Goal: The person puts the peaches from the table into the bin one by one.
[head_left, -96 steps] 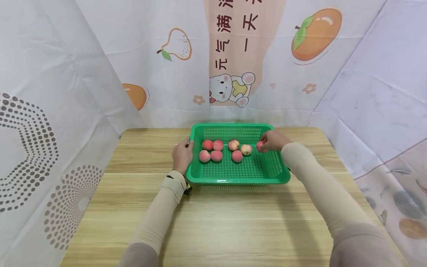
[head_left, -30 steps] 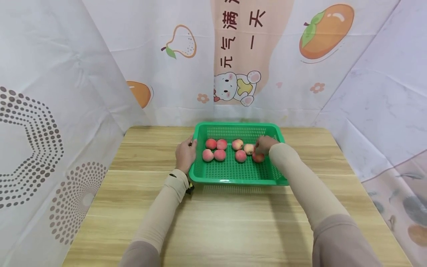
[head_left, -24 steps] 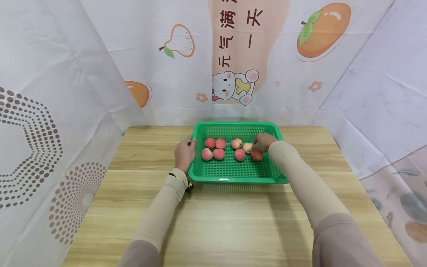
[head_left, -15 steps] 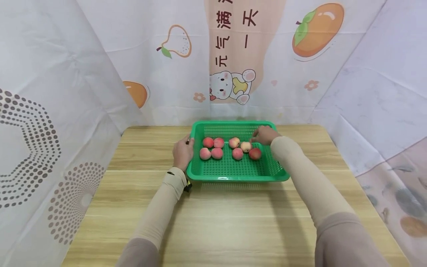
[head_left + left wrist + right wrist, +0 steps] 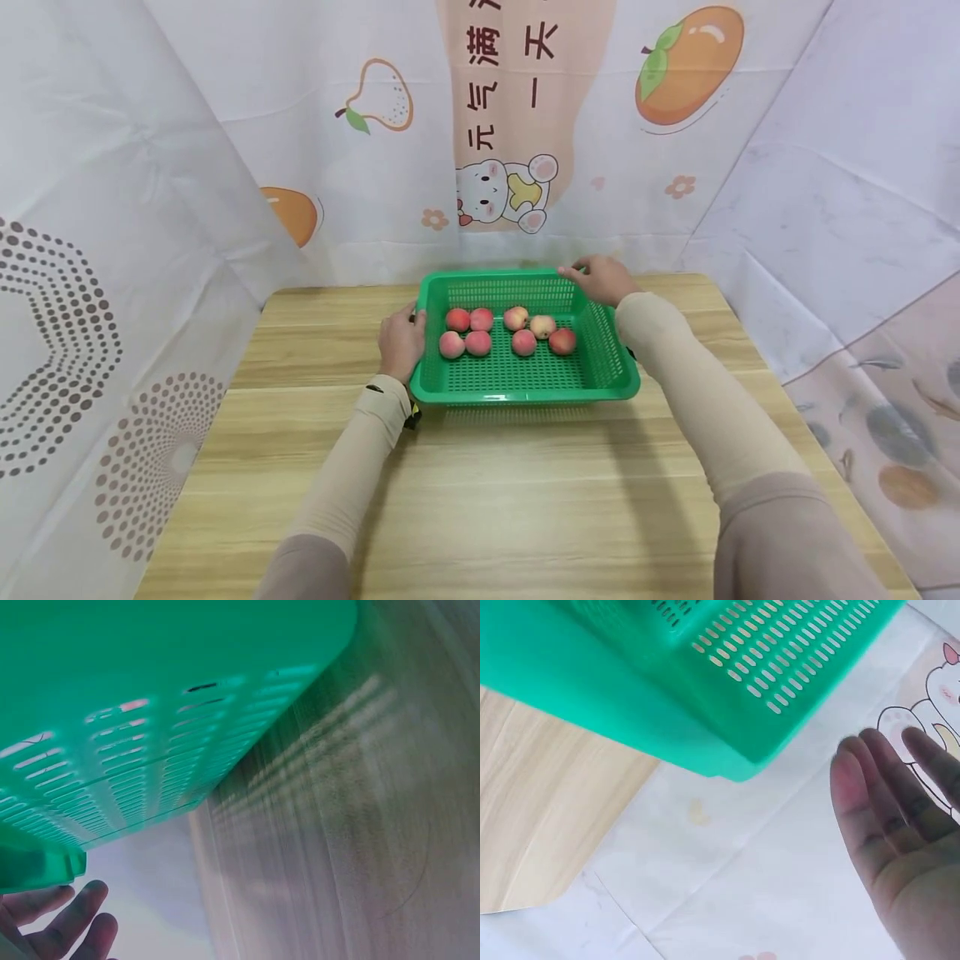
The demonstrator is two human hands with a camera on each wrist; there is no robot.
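A green plastic basket (image 5: 611,367) stands on the wooden table with several red and yellowish peaches (image 5: 478,342) on its floor, in two clusters. The rightmost peach (image 5: 562,341) is dark red and lies beside a pale yellow peach (image 5: 542,327). My left hand (image 5: 401,342) holds the basket's left rim, thumb on top; its fingers (image 5: 88,904) show past the rim in the left wrist view. Above the basket's back right corner is my right hand (image 5: 604,280), holding nothing, its fingers (image 5: 853,784) extended and apart from the basket in the right wrist view.
The wooden table (image 5: 480,492) extends in front of the basket and to both sides. A white printed curtain (image 5: 375,200) hangs right behind the table's back edge, with more sheets at the left and right.
My right hand set a red peach down at the right end of the right cluster, let go, and rose back and out over the basket's corner. The left hand stayed at the rim.
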